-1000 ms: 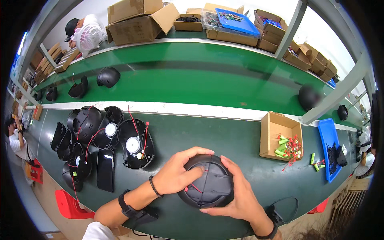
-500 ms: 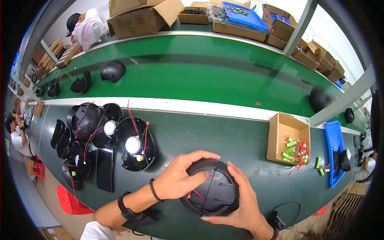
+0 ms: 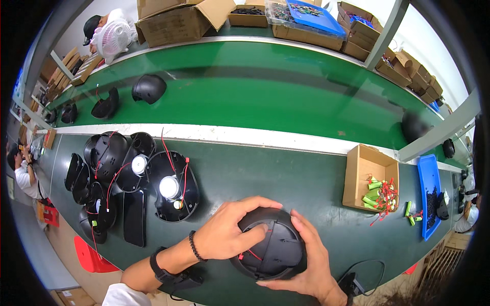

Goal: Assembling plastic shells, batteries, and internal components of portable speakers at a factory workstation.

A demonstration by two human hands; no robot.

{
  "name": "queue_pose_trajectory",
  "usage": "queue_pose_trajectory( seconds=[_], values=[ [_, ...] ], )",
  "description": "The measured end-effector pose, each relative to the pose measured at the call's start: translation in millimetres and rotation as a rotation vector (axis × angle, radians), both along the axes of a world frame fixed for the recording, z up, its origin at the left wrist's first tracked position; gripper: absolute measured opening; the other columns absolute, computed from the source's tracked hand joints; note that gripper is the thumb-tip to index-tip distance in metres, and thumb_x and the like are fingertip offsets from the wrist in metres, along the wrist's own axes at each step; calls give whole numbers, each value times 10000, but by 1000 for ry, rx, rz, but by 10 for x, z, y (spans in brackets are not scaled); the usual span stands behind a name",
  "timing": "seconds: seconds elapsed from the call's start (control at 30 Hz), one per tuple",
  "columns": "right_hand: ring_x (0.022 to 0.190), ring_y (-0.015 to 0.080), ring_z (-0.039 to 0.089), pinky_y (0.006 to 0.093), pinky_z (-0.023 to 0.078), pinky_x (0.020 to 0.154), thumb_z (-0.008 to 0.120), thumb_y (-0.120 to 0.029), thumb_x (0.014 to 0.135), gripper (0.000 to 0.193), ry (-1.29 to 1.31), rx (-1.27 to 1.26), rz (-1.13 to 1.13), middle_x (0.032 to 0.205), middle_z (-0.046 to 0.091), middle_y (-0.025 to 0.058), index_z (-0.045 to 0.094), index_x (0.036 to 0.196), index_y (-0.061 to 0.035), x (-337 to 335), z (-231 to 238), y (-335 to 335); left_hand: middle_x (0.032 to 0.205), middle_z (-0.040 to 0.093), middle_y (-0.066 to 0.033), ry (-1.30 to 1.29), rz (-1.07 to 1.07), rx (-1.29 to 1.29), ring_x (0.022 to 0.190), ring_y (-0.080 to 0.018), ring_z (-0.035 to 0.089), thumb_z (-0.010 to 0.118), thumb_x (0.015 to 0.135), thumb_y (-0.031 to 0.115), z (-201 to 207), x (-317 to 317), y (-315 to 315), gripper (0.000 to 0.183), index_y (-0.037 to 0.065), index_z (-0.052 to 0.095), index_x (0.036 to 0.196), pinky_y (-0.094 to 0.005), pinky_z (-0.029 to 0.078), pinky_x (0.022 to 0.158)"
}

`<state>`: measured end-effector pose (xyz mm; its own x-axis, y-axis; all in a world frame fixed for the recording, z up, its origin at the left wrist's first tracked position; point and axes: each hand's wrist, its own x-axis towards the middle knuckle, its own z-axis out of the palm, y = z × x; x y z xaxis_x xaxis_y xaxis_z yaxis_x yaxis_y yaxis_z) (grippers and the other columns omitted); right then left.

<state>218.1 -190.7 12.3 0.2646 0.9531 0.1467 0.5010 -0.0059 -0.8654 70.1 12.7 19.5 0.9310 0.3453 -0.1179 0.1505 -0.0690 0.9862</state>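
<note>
Both my hands grip a black, dome-shaped plastic housing just above or on the near edge of the dark green bench. My left hand wraps its left side, thumb pressed on the seam of the inset panel close to short red wires. My right hand curls round the right side, with fingers at the far rim and thumb at the near rim. Left of them lies an opened black housing half with a white round part and red wires. What is inside the held housing is hidden.
More black shells crowd the bench's left, beside a black phone-like slab. At right stand a cardboard box of green wired cells and a blue tray of small black parts. A green conveyor carries shells behind.
Shells at the left of the conveyor have shifted slightly to the right. My hands keep nearly the same grip on the housing, which sits a touch lower in view.
</note>
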Motion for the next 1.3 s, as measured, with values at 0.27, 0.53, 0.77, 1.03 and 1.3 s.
queue_pose_trajectory(
  seconds=[0.27,0.53,0.77,1.03,1.3],
  values=[
    [1481,425,500,526,448,1207,1104,-366,514,1352,27,5,-5,1623,437,290,387,1617,-58,13,-22,-19,1304,730,-164,16,-8,-32,1205,-223,698,650,945,-6,28,-7,-3,489,-12,642,1434,-358,526,1063],
    [1498,436,474,528,437,1214,1101,-370,531,1378,22,-4,12,1633,411,297,337,1637,-64,15,-43,3,1306,720,-187,-45,26,-4,1200,-286,707,629,935,23,-59,17,-41,481,-7,641,1415,-386,534,1057],
    [1506,493,441,542,461,1195,1062,-350,639,1290,28,33,51,1648,328,344,313,1635,-14,-19,-1,10,1387,691,-176,-106,-81,34,1315,-289,653,554,935,2,-40,36,9,545,-10,599,1478,-390,478,1147],
    [1551,539,347,547,393,1237,1021,-339,717,1294,-9,-19,149,1688,239,376,221,1663,33,48,71,-2,1419,674,-161,-47,-112,-21,1332,-263,635,674,986,84,6,-5,-5,517,6,591,1491,-395,472,1157],
    [1571,547,291,562,367,1252,1004,-339,743,1317,-67,6,102,1700,182,377,154,1677,36,-72,69,-41,1420,673,-137,-47,-161,-150,1369,-237,602,752,951,30,-33,27,20,563,-5,589,1488,-380,431,1196]
  ],
)
